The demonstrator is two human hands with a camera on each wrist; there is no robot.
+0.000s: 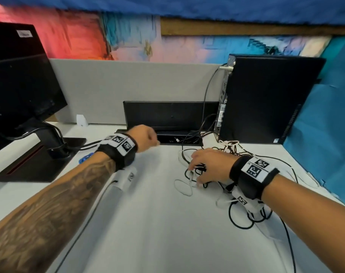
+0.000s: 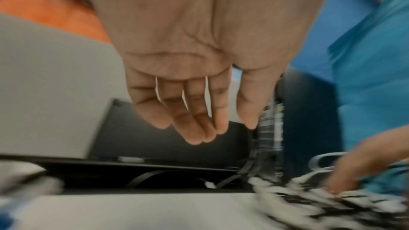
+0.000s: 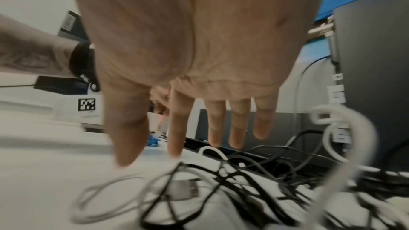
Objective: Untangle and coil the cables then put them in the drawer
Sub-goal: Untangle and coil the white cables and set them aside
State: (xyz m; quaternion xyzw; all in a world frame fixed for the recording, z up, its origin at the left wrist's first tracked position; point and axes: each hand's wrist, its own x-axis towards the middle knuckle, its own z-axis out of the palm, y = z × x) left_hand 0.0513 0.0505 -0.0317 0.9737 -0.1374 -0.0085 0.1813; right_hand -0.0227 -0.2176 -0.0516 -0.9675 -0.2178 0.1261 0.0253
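The cables (image 1: 222,186) are lying in a loose black-and-white tangle on the white desk (image 1: 148,223), right of centre and just in front of the black PC (image 1: 266,99); I am judging them light, limp and springy, so I am planning to take hold at a stiff plug end, such as the metal USB plug (image 3: 184,189), rather than mid-loop. My right hand (image 1: 209,167) is reaching down onto the tangle with fingers spread, holding nothing I can confirm. My left hand (image 1: 145,137) is hovering empty, fingers straight and close together, by the black cable tray (image 1: 179,139) at the desk's rear.
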